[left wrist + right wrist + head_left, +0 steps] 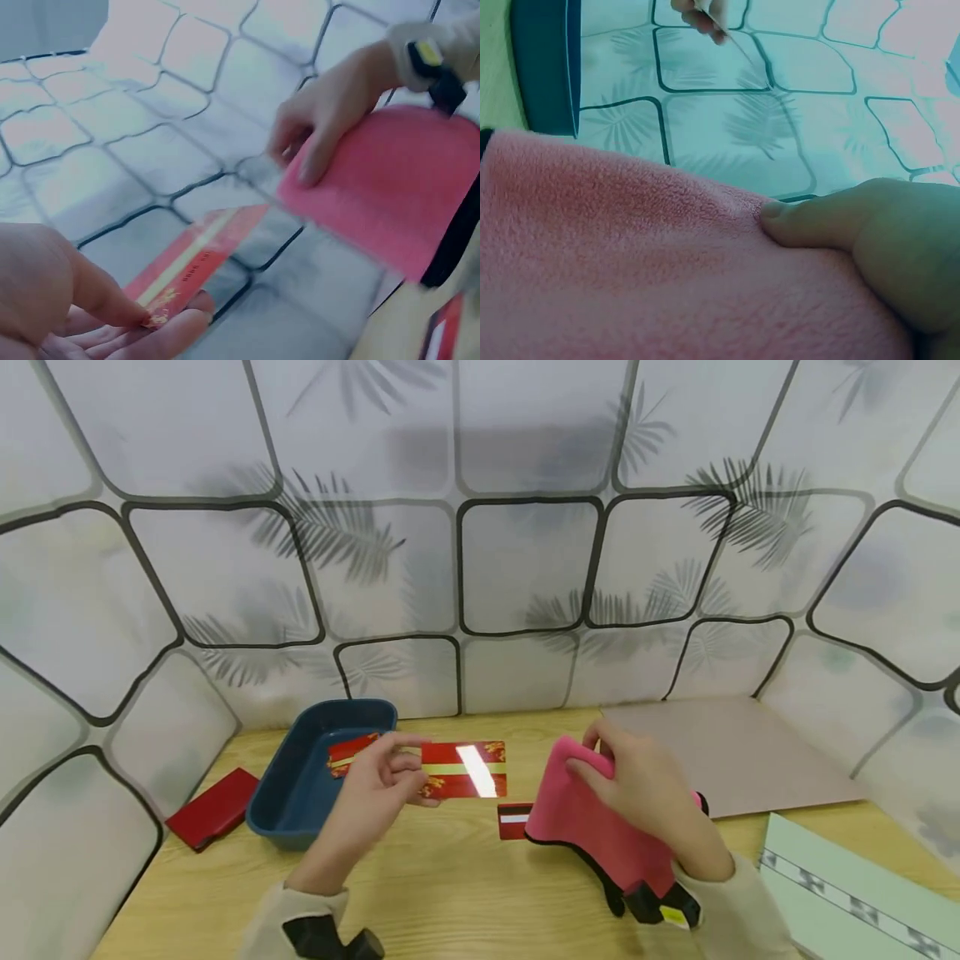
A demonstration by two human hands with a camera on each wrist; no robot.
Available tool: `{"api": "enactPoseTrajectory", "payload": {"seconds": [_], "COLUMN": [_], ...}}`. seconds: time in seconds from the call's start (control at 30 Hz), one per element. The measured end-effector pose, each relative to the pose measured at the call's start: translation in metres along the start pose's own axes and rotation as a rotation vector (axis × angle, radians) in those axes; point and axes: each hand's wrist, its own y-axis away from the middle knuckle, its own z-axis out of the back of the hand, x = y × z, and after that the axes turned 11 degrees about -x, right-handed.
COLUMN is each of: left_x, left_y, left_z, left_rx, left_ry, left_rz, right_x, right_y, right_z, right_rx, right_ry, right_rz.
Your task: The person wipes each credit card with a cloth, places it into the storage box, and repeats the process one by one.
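My left hand [378,781] pinches a red card [457,768] by its left edge, thumb on top. The card has a yellow stripe and gold corner patterns, and light glares off its face in the head view. My right hand [637,785] grips the upper part of a pink fuzzy cloth [600,827] with dark edging, which hangs down over the table. In the right wrist view, the thumb presses on the cloth [630,247]. Another red card [513,821] with a white and black stripe lies on the table, partly hidden by the cloth.
A blue bin [300,777] stands at the left with a red-and-gold card [348,753] inside. Beside it lies a dark red wallet-like item [213,808]. A beige board [735,752] lies at the back right, a pale green patterned sheet [855,893] at the front right. Patterned curtains rise behind.
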Motion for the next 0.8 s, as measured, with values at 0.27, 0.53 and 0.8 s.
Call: {"api": "enactPoseTrajectory", "payload": {"seconds": [0.27,0.53,0.8], "left_x": [-0.005,0.028,0.048], "left_y": [-0.014,-0.052,-0.083], "left_z": [0.061,0.103,0.116], "left_rx": [-0.115,-0.254,-0.113], "left_ry": [-0.207,-0.511,-0.687], "left_rz": [-0.069,-0.017,0.162], "right_x": [0.005,0.009,0.015], "right_y": [-0.002,0.000,0.002], "right_z": [-0.001,-0.003,-0.009], "right_rx": [-0.015,-0.083,-0.067], "right_ry": [-0.022,-0.014,-0.025], "right_rz": [0.044,0.108,0.151]}}
